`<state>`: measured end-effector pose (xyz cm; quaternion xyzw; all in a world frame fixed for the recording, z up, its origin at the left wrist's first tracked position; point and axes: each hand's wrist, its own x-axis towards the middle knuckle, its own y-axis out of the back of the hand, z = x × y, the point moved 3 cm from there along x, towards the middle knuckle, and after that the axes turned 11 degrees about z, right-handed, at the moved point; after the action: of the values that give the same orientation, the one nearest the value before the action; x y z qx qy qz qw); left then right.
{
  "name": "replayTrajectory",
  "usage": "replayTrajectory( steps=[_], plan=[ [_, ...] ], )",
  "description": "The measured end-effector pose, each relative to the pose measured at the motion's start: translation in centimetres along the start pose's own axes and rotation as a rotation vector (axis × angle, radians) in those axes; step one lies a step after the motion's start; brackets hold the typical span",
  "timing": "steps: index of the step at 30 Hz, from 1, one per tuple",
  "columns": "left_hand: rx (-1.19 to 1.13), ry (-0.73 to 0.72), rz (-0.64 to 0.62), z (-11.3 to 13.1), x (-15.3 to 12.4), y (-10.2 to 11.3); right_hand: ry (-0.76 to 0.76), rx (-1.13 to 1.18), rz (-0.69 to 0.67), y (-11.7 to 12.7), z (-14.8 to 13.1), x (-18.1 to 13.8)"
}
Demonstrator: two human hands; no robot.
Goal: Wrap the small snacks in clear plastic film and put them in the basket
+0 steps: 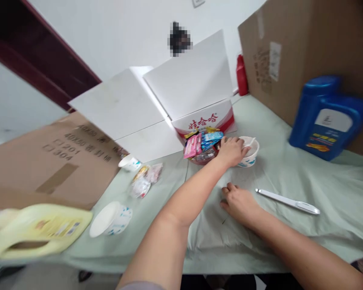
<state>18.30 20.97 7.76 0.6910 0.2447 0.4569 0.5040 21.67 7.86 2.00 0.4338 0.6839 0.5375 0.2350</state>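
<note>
My left hand (pixel 231 150) reaches forward and grips the near rim of a white paper bowl with blue print (pixel 250 152), beside a red bowl heaped with snack packets (pixel 203 146). My right hand (pixel 239 202) rests on the pale green cloth (pixel 290 233) nearer to me, fingers curled under, with nothing visible in it. A white pen-like tool (pixel 286 201) lies just to its right.
An open white carton with red print (pixel 199 117) stands behind the bowls. A blue jug (pixel 323 117), a red bottle (pixel 241 75) and a large cardboard box (pixel 293 52) are at the right. At the left: a yellow jug (pixel 39 229), two paper bowls (pixel 110 219) (pixel 129 162), wrapped sweets (pixel 144 179), flat cardboard (pixel 48 161).
</note>
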Motion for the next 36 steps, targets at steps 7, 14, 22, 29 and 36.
replayTrajectory(
  steps=[7,14,22,29,36],
  plan=[
    [-0.094,-0.043,0.354,-5.6,-9.9,4.8,0.058,-0.040,-0.018,0.0,-0.2,-0.2],
    [0.295,0.762,0.050,-21.0,-20.2,5.4,0.052,-0.051,-0.017,-0.5,-0.7,0.3],
    [0.309,0.838,-0.051,-24.2,-23.1,4.2,0.053,0.009,-0.064,0.6,-0.6,0.5],
    [0.040,0.387,0.011,-13.9,-22.4,2.9,0.094,-0.006,-0.064,2.5,-0.1,-0.5],
    [-0.208,0.264,0.198,-9.8,-23.4,1.1,-0.187,-0.294,-0.017,5.4,6.0,-2.3]
  ],
)
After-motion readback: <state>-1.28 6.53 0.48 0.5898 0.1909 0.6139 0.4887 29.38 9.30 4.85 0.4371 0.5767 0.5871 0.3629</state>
